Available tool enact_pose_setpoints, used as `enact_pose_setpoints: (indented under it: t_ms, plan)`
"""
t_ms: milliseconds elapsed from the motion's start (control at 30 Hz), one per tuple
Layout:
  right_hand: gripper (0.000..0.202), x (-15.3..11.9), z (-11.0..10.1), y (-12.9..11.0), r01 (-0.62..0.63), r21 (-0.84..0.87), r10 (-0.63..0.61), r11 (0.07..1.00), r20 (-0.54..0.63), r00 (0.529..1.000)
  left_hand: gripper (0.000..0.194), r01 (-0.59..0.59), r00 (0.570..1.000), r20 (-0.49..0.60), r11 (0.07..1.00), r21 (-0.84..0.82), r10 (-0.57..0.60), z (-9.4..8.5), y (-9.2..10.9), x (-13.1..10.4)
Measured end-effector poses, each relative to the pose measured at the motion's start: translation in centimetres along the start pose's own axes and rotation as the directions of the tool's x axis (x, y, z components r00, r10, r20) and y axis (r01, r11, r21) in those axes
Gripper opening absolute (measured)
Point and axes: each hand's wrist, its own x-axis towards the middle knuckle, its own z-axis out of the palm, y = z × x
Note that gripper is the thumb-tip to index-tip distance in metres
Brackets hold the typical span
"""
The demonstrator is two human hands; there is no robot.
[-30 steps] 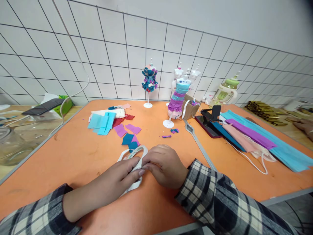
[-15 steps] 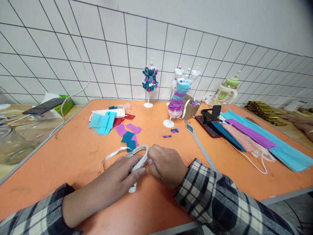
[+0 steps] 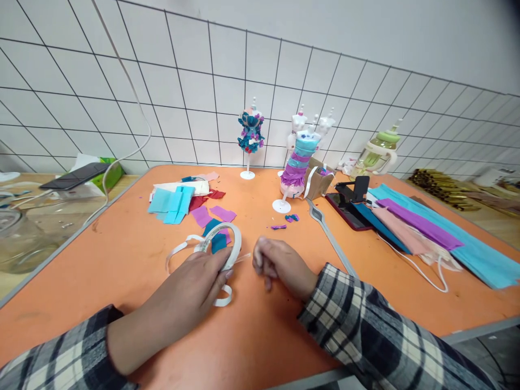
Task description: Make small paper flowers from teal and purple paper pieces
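Note:
A white roll of double-sided tape (image 3: 236, 241) is gripped near its lower edge by my left hand (image 3: 189, 287), thumb on the near side. From the roll a thin see-through end sticks out to the right. A loose white strip (image 3: 181, 248) curls out on the left, and a white loop hangs below my fingers. Just right of the roll, apart from it, my right hand (image 3: 284, 266) has its fingers curled inward; whatever they pinch, if anything, is hidden. Behind the roll lie blue crepe paper pieces (image 3: 212, 227) and purple pieces (image 3: 223, 213).
Light-blue paper pieces (image 3: 173, 203) lie at the back left. A small dress form (image 3: 294, 168) wrapped in blue and purple stands behind my right hand, another (image 3: 249, 132) farther back. To the right are a phone (image 3: 345, 211), long paper strips (image 3: 422, 222) and a bottle (image 3: 376, 154).
My right hand has moved away from the tape roll to the right, its fingers looser. The roll in my left hand now shows more of its ring, with a thin end sticking out.

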Motion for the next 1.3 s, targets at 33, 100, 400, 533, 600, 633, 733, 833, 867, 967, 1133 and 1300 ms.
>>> enact_pose_setpoints:
  t_ms: [33,100,400,533,600,633,733,833,867,967,1133,1300]
  plan:
    - [0.045,0.0,-0.2,0.0,0.111,-0.108,-0.122,0.988,-0.101,0.987,0.028,0.017,1.000,0.003,1.000,-0.009,-0.017,0.0,-0.1,0.0]
    - [0.035,0.0,-0.6,-0.2,0.358,-0.441,-0.458,0.823,-0.142,0.878,0.030,0.039,0.999,0.011,0.998,-0.047,-0.038,0.2,-0.3,-0.2]
    - [0.011,-0.8,-0.4,-0.7,0.541,-0.834,-0.801,-0.112,0.398,0.448,0.028,-0.017,0.999,0.026,0.989,-0.150,0.021,0.7,0.0,-0.6]
    - [0.012,-1.2,0.3,-0.9,0.475,-0.875,-0.806,-0.091,0.345,0.481,0.027,-0.074,0.997,-0.023,0.997,-0.008,0.074,0.3,0.1,-0.3]
    - [0.016,-1.3,0.8,-0.9,0.460,-0.888,-0.775,0.011,0.283,0.565,0.025,-0.111,0.990,-0.072,0.989,0.097,0.118,0.2,0.0,-0.3]
    - [0.016,-1.4,1.1,-0.9,0.466,-0.876,-0.742,0.123,0.231,0.630,0.025,-0.135,0.984,-0.095,0.980,0.145,0.149,0.2,-0.1,-0.3]
    - [0.015,-1.2,1.5,-0.6,0.419,-0.620,-0.498,0.663,0.053,0.866,0.021,-0.220,0.958,-0.134,0.948,0.229,0.254,0.3,-0.2,-0.5]
    - [0.022,-0.9,1.5,-0.3,0.223,-0.118,-0.211,0.968,0.103,0.972,0.018,-0.298,0.931,-0.151,0.932,0.208,0.331,0.1,0.1,-0.5]
    - [0.027,-0.9,1.5,-0.3,0.166,0.010,-0.166,0.986,0.144,0.976,0.019,-0.321,0.922,-0.158,0.926,0.200,0.354,-0.1,0.3,-0.5]
    - [0.039,-0.8,1.5,-0.3,0.077,0.231,-0.125,0.970,0.205,0.971,0.018,-0.379,0.893,-0.175,0.903,0.203,0.414,-0.8,0.7,-0.3]
    - [0.040,-0.9,2.1,-0.2,0.000,0.351,-0.094,0.936,0.252,0.963,0.014,-0.449,0.883,-0.120,0.891,0.066,0.454,-1.4,0.5,-0.2]
    - [0.038,-0.9,1.3,-0.5,0.062,0.496,-0.146,0.866,0.133,0.980,0.020,-0.355,0.931,-0.114,0.933,-0.058,0.347,-1.6,-1.2,-0.4]
